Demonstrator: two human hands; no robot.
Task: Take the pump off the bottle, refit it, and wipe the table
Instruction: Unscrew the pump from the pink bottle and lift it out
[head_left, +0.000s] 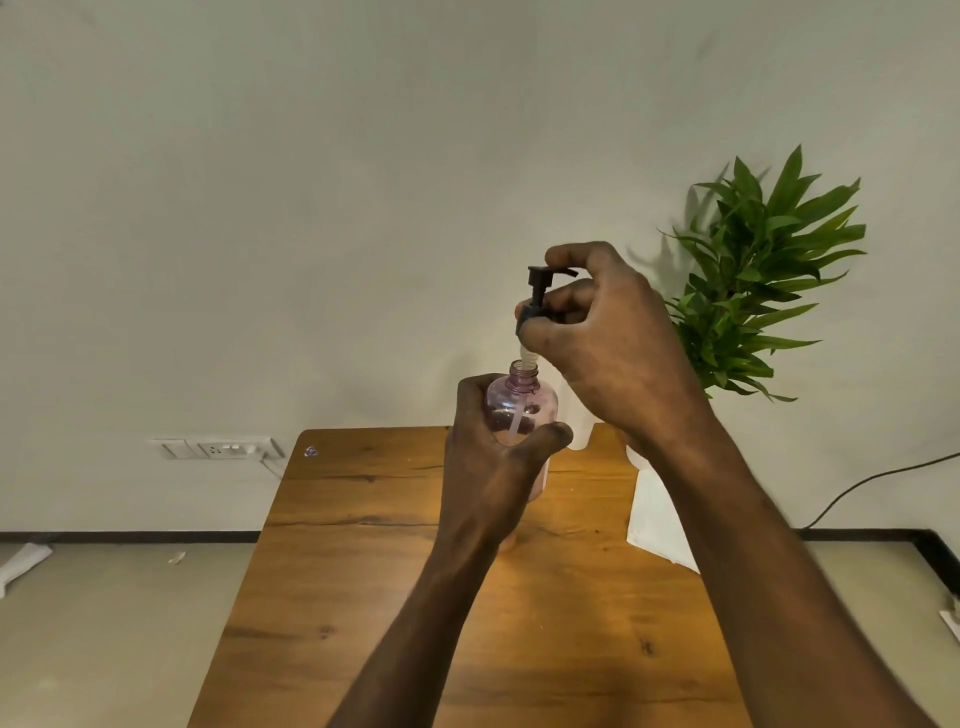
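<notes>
A clear pink-tinted bottle is held upright above the wooden table, with my left hand wrapped around its body. Its threaded neck is bare. My right hand grips the black pump by its collar, lifted a little above the neck. The pump's pale tube still runs down through the neck into the bottle. A white cloth or paper lies on the table's right side, partly hidden behind my right forearm.
A green leafy plant stands behind the table at the right. A wall socket plate is low on the wall at the left. A dark cable runs along the wall at the right. Floor shows on both sides of the table.
</notes>
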